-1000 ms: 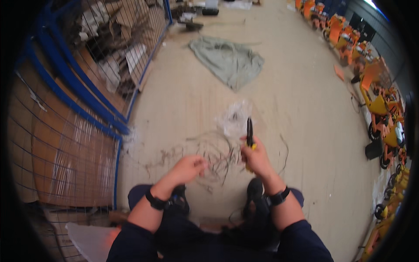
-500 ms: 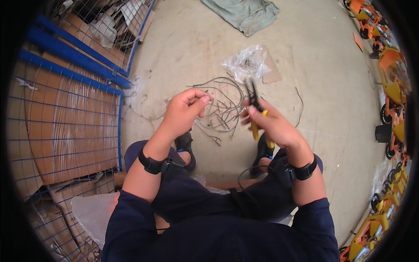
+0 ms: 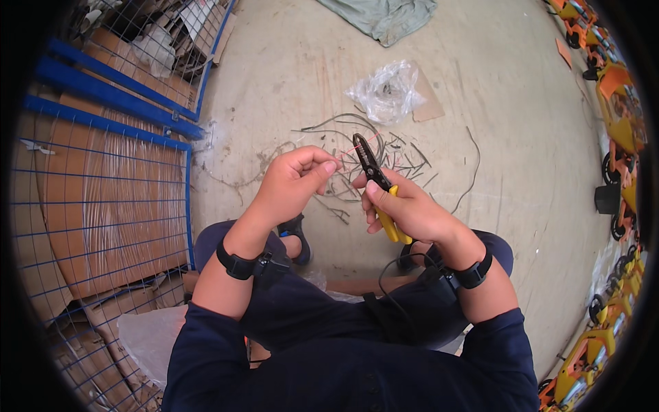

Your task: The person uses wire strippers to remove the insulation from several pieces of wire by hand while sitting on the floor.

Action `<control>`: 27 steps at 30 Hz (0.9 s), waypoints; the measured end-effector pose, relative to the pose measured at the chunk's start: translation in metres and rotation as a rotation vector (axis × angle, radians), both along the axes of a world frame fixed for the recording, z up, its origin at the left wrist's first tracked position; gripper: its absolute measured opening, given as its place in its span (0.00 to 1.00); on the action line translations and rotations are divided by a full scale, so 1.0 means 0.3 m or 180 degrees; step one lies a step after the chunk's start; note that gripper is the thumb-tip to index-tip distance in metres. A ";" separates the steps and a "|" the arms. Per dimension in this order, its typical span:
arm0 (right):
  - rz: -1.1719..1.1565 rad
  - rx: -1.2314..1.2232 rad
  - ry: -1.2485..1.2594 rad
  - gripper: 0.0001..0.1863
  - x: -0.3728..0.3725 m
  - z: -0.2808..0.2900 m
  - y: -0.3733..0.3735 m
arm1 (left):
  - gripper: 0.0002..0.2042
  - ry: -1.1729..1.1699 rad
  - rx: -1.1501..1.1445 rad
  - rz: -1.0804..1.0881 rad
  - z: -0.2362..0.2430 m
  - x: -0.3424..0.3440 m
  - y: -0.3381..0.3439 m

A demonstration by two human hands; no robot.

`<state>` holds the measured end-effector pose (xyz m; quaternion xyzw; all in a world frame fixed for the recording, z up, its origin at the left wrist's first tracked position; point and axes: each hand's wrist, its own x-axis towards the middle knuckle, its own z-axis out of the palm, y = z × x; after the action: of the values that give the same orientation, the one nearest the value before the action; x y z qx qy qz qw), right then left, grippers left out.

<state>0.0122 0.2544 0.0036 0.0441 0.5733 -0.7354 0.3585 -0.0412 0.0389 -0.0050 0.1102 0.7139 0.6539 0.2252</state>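
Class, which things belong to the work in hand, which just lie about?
Belonging, apparently:
yellow-handled black pliers (right hand)
thin red wire (left hand)
scattered dark wire pieces

Lying about:
crumpled clear plastic sheeting
flat brown cardboard piece
greenish fabric sheet

Pliers [image 3: 371, 166]: black was shown on the head, and yellow was carried on the handles [image 3: 389, 218].
Thin wire [image 3: 349, 150]: pinkish red was displayed.
Wire scraps [image 3: 409, 165]: dark grey-green was seen.
Floor [image 3: 522, 137]: pale beige-grey was crossed by faint rust-brown streaks.
Fence [image 3: 117, 99]: blue was borne by the frame, and a dark grid was formed by the mesh.
Cardboard panel [image 3: 75, 180]: brown was overlaid with whitish glossy streaks.
Plastic bag [image 3: 388, 89]: transparent film was flecked with white.
Cloth [image 3: 384, 19]: muted grey-green was shown.
Clothing [image 3: 371, 364]: dark navy was worn.
Wrist straps [image 3: 475, 275]: black was used.
Machines [image 3: 621, 134]: yellow and orange were mixed.
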 end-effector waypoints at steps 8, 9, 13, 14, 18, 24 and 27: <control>-0.0046 0.0054 0.0021 0.21 -0.003 0.004 -0.007 | 0.06 -0.0043 0.0100 0.0134 0.007 0.003 0.006; -0.0038 0.0049 0.0031 0.21 -0.003 0.001 -0.008 | 0.06 -0.0043 0.0115 0.0144 0.007 0.003 0.005; 0.0009 0.0024 -0.0001 0.21 -0.006 -0.007 -0.010 | 0.06 -0.0084 0.0129 0.0190 0.008 0.004 0.001; 0.0013 0.0027 0.0004 0.21 -0.006 -0.007 -0.011 | 0.06 -0.0093 0.0103 0.0175 0.006 0.004 -0.003; 0.0018 0.0060 0.0017 0.21 -0.007 -0.010 -0.012 | 0.06 -0.0095 0.0125 0.0169 0.004 0.006 -0.003; -0.0049 0.0071 -0.0006 0.22 -0.009 -0.008 -0.014 | 0.08 -0.0084 0.0031 0.0088 0.007 0.004 -0.017; -0.0016 0.0084 -0.0016 0.22 -0.009 -0.010 -0.014 | 0.07 -0.0053 0.0079 0.0210 0.011 0.007 -0.006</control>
<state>0.0095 0.2502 0.0006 0.0522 0.5819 -0.7286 0.3574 -0.0391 0.0372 -0.0016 0.0839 0.7070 0.6707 0.2081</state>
